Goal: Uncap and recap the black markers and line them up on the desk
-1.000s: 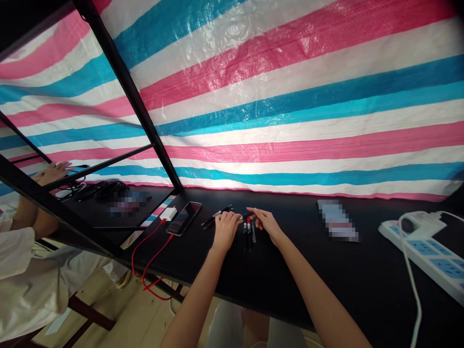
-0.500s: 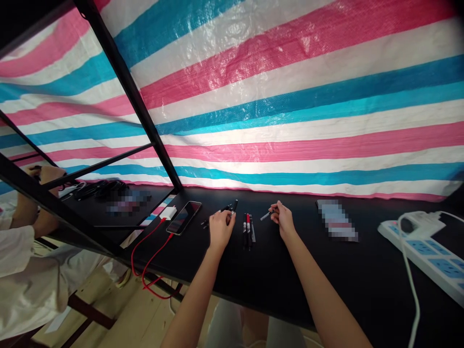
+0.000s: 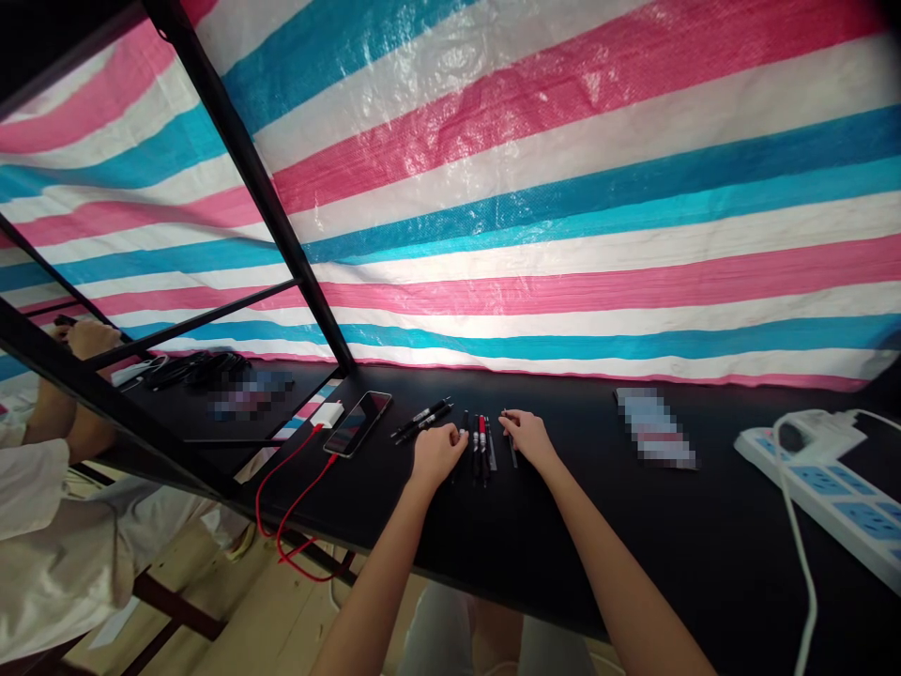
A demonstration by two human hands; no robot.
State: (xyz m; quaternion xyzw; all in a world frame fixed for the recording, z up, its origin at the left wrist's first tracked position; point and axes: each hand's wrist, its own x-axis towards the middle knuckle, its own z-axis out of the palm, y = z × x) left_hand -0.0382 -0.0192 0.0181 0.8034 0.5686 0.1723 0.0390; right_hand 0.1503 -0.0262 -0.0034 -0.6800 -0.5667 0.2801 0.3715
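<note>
My left hand (image 3: 437, 454) is closed on a black pen (image 3: 465, 420), its tip end standing out past my fingers. Just right of it lies a row of pens (image 3: 481, 441), one with a red part, beside a slim clear piece (image 3: 492, 451). On the other side of that row, my right hand (image 3: 529, 437) pinches a thin pen refill (image 3: 514, 459), partly hidden by my fingers. Two black pens (image 3: 422, 418) rest side by side beyond my left hand, toward the phone.
A phone (image 3: 358, 422) lies left, with a white charger (image 3: 327, 414) and red cable (image 3: 287, 522). A blurred packet (image 3: 654, 427) and a white power strip (image 3: 831, 488) are at right. A black frame post (image 3: 257, 188) rises left; beyond it sits another person (image 3: 63, 507).
My left hand has moved right with its pen, toward the row, uncovering the two pens behind. My right hand has come left with the refill, now turned to point toward me.
</note>
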